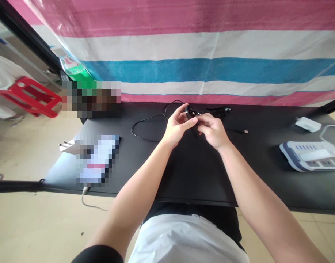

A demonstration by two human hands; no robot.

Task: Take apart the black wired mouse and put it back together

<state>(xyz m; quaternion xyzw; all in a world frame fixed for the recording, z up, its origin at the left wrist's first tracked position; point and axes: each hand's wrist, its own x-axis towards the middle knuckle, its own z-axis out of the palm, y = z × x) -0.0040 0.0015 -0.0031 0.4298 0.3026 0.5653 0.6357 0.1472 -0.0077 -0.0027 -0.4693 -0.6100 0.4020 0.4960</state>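
Observation:
Both of my hands meet over the far middle of the black table. My left hand [176, 128] is closed around a small black object [194, 112] with a shiny metallic part, held raised on edge; its exact kind is not clear. From the right, my right hand [214, 132] comes up against the same object with its fingers pinched together, and what lies between those fingertips is hidden. A thin black cable [132, 128] loops on the table to the left of my hands. To their right lies a USB plug [246, 132], and a dark cable bundle [224, 110] sits behind.
On the right are a white power strip [307, 148] and a white charger [308, 124]. At the left lie a phone [100, 157], partly pixelated, and another charger [68, 146]. A green bottle [81, 76] stands at the back left. A striped sheet [183, 69] hangs behind the table [197, 175].

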